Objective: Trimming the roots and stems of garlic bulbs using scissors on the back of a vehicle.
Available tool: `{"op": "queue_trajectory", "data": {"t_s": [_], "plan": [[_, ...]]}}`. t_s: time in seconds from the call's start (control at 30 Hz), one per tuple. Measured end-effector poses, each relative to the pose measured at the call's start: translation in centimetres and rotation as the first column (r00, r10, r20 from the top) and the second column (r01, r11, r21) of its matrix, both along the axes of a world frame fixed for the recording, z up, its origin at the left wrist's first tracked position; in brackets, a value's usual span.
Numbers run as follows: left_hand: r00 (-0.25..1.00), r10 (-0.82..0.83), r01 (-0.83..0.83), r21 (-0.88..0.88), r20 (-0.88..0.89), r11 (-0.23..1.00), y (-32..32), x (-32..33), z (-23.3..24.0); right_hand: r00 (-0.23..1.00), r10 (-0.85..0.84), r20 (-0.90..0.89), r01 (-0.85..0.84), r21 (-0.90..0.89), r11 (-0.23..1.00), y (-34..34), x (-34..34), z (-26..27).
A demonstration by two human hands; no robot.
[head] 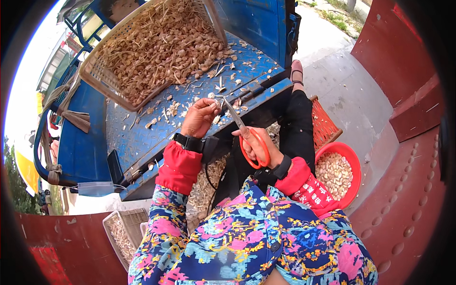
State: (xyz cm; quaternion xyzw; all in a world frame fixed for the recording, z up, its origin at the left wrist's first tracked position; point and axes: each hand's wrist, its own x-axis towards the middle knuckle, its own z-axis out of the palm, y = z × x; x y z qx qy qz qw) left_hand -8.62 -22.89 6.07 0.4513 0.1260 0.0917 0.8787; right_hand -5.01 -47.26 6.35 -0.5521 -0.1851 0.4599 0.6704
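My right hand (259, 144) grips a pair of scissors (238, 119) by its orange-red handles. The metal blades reach up and left, their tips close to the fingers of my left hand (200, 117). Between that thumb and forefinger I pinch a small pale garlic bulb (218, 103), mostly covered by the fingertips. A bit of stem shows at the blade tips; whether the blades touch it I cannot tell. Beyond my hands, a cream plastic crate (117, 94) lies tilted on its side, with a heap of small garlic bulbs and dry stems (164, 50) spilling from it.
Garlic skins and stem scraps litter the blue metal cart bed (131, 142). A red basin (357, 178) of garlic cloves (334, 172) stands at my right, near a low stool with orange webbing (322, 123). A pale crate (133, 217) sits lower left. Red metal doors (399, 221) flank me.
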Motion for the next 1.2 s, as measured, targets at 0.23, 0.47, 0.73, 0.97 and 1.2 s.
{"op": "queue_trajectory", "data": {"t_s": [0.23,0.47,0.73,0.97,1.2], "plan": [[0.995,-0.018,0.016,0.012,0.103,1.0,-10.0,4.4,3.8,0.927,-0.183,-0.326,0.239,0.14,0.961,-1.7,2.0,-5.3],[0.863,-0.494,0.324,0.636,0.104,0.7,-15.0,14.2,6.3,0.96,-0.238,-0.149,0.264,0.189,0.946,-2.3,4.0,-6.4],[0.966,0.26,0.124,0.884,-0.003,-0.451,16.2,25.6,-3.7,0.973,-0.118,-0.198,0.153,0.171,0.973,-1.3,4.8,-5.3],[0.969,0.139,0.239,0.907,-0.202,-0.347,16.1,22.4,-4.6,0.984,-0.088,-0.157,0.109,0.126,0.986,-1.5,4.7,-5.5],[0.98,0.177,0.061,0.987,-0.087,0.148,16.4,12.6,-2.9,0.983,-0.035,0.182,0.03,0.03,0.999,-0.2,3.4,-3.2]]}}
